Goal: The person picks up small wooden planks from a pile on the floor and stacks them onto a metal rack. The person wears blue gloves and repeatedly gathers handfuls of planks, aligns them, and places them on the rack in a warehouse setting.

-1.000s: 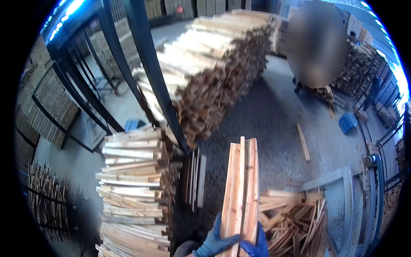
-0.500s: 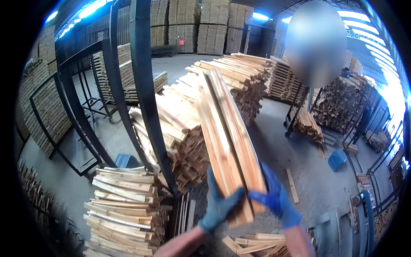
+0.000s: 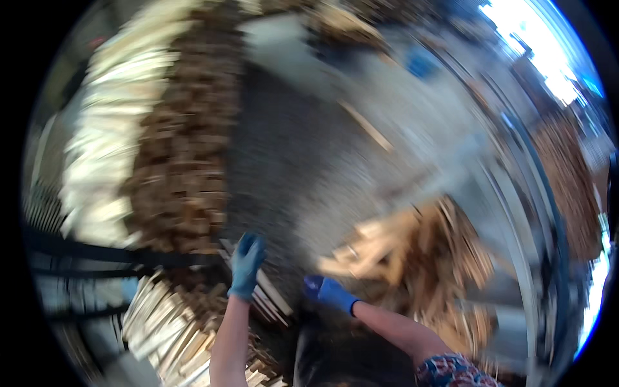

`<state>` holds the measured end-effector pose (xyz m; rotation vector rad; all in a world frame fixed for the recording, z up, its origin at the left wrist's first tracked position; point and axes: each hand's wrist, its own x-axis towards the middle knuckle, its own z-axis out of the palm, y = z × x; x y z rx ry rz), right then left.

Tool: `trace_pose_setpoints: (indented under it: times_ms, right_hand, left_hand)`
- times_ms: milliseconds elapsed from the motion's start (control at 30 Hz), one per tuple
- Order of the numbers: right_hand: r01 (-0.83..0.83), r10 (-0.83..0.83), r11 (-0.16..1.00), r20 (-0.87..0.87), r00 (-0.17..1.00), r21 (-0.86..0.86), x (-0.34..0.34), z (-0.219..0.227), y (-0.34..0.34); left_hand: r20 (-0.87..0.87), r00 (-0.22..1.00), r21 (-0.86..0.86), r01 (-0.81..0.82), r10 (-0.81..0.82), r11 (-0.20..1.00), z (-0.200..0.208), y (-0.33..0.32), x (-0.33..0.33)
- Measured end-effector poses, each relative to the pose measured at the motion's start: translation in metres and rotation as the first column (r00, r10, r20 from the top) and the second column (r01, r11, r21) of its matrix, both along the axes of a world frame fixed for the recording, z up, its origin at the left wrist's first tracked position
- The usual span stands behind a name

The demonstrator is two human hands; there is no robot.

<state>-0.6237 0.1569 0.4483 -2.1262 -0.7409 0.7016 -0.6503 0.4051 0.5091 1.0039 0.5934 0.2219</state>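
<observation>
In a teal glove, my left hand [image 3: 246, 267] is raised in front of me with nothing visible in it; its loosely bent fingers appear apart. Behind and below it lean a few narrow wooden strips [image 3: 273, 293]; whether it touches them I cannot tell. My right hand [image 3: 332, 292], gloved in blue, reaches inward from the right, apart from the left. Motion smears its fingers, and no board shows in it. A loose heap of boards [image 3: 393, 248] lies just beyond and to the right of it.
A long, tall stack of boards [image 3: 184, 142] runs along the left. Dark metal posts [image 3: 161, 259] separate it from a lower stack [image 3: 171, 322]. One loose board [image 3: 366, 126] and a blue container [image 3: 422, 63] are on the floor ahead. Curved metal rails [image 3: 541, 213] run along the right.
The two boards I held in both hands are no longer in them. My hands have moved apart, and the view has swung down and to the right, blurring the scene.
</observation>
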Motion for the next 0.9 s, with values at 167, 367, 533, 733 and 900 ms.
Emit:
trace_pose_setpoints:
  times_ms: [167, 367, 533, 733, 900]
  right_hand:
    - [-0.178, -0.266, 0.681, -0.466, 0.844, -0.710, -0.106, -0.027, -0.264]
    - [0.489, -0.802, 0.549, -0.261, 0.538, -0.678, -0.175, -0.035, -0.472]
    - [0.724, -0.820, 0.566, -0.362, 0.444, -0.394, -0.152, -0.124, -0.543]
    - [0.684, -0.682, 0.591, 0.189, 0.707, -0.427, -0.020, -0.147, -0.597]
    - [0.625, -0.531, 0.481, 0.362, 0.766, -0.615, 0.073, -0.188, -0.654]
  left_hand:
    - [-0.422, 0.827, -0.409, 0.191, -0.370, 0.892, -0.134, -0.141, -0.116]
    - [-0.542, 0.650, -0.289, 0.450, -0.532, 0.845, -0.159, -0.291, -0.141]
    - [-0.593, 0.541, -0.294, 0.544, -0.596, 0.786, -0.155, -0.380, -0.066]
    - [-0.407, 0.654, -0.418, 0.488, -0.638, 0.766, -0.191, -0.486, -0.011]
    - [-0.414, 0.618, -0.257, 0.625, -0.668, 0.737, -0.245, -0.519, 0.005]
